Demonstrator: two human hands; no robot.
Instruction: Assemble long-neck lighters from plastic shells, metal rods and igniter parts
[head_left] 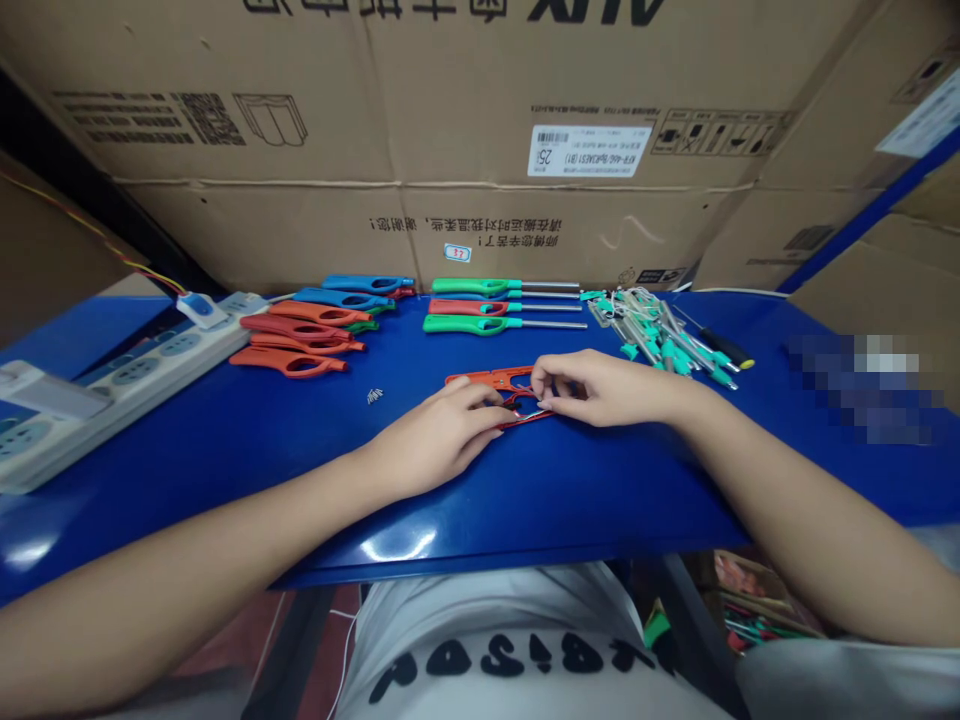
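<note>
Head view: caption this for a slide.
Left hand and right hand grip an orange lighter shell on a blue table, near more lighters.

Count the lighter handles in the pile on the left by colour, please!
Blue lighter handles: 2
Red-orange lighter handles: 4
Total: 6
Other bits peek out underneath, but too little shows to count them.

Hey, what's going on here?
A person at a blue table has their left hand and right hand on an orange plastic lighter shell. Beyond it lie long-nosed utility lighters in green and orange. Blue and orange plastic handles sit to the left, and a heap of green-tipped metal parts and a screwdriver sit to the right.
</note>
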